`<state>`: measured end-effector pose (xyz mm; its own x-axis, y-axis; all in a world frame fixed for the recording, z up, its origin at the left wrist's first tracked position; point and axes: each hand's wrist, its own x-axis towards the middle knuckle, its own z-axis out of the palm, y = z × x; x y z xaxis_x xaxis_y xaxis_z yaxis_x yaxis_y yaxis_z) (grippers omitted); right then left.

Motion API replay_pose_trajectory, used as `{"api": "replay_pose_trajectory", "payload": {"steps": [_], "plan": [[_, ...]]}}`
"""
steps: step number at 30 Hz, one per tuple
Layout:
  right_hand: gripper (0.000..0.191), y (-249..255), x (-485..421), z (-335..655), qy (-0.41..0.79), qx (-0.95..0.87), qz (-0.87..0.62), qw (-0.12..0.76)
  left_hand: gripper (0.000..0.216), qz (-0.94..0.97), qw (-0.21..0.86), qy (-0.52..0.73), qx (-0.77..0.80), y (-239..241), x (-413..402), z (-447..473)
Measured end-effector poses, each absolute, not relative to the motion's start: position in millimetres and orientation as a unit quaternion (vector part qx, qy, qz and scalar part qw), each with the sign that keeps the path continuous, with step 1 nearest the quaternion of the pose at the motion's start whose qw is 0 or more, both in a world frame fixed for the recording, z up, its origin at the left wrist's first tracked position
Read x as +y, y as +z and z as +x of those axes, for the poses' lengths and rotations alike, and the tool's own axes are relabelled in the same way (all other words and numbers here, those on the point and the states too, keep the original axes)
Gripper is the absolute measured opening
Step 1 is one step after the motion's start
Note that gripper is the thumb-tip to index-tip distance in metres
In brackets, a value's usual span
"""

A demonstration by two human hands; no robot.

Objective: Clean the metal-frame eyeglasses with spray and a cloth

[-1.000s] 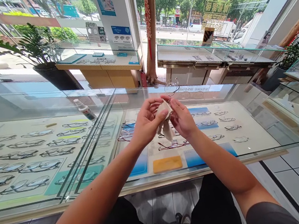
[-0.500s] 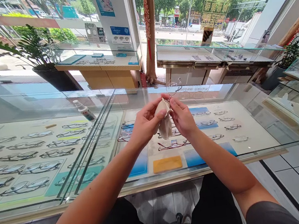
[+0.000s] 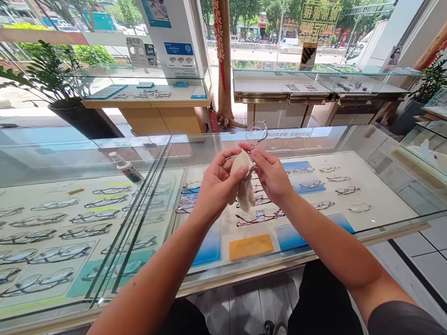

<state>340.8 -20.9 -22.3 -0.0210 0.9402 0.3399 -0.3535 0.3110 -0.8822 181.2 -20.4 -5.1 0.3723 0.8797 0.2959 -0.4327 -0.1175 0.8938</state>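
Above the glass display counter (image 3: 373, 168), both hands meet around a pair of glasses (image 3: 259, 132) with a thin frame. My left hand (image 3: 221, 181) is closed on a pale beige cloth (image 3: 245, 189), which is bunched at the glasses and hangs below the fingers. The fingers of my right hand (image 3: 271, 174) pinch the near part of the glasses beside the cloth. A round lens and thin rim stick out beyond the fingertips, away from me. Where the cloth wraps the frame, the glasses are hidden.
A white spray bottle (image 3: 126, 167) stands on the glass to the left. Under the glass lie rows of spectacle frames (image 3: 58, 251), blue cards and an orange case (image 3: 250, 247). Beyond are a potted plant (image 3: 83, 118), a wooden post (image 3: 226, 50) and more showcases (image 3: 286, 83).
The glasses have turned slightly in the fingers, their protruding lens tilting a little to the left. Both hands stay in nearly the same place, still gripping the cloth and frame.
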Motion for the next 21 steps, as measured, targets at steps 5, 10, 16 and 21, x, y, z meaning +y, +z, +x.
{"api": "replay_pose_trajectory", "payload": {"steps": [5,10,16,21], "plan": [[0.044,-21.2,-21.9,341.3,0.499,-0.5,-0.301,0.64,0.06,0.522,0.64,0.517,0.226,-6.6,-19.2,180.4],[0.043,-19.9,-23.8,341.3,0.496,-0.504,-0.292,0.644,0.06,0.515,0.648,0.509,0.236,-4.0,-20.4,178.4],[0.045,-19.6,-24.5,340.2,0.496,-0.511,-0.304,0.632,0.062,0.52,0.646,0.506,0.238,-2.2,-21.7,178.7],[0.045,-18.2,-26.4,339.5,0.49,-0.522,-0.313,0.623,0.062,0.539,0.638,0.479,0.27,-5.4,-19.5,177.8]]}}
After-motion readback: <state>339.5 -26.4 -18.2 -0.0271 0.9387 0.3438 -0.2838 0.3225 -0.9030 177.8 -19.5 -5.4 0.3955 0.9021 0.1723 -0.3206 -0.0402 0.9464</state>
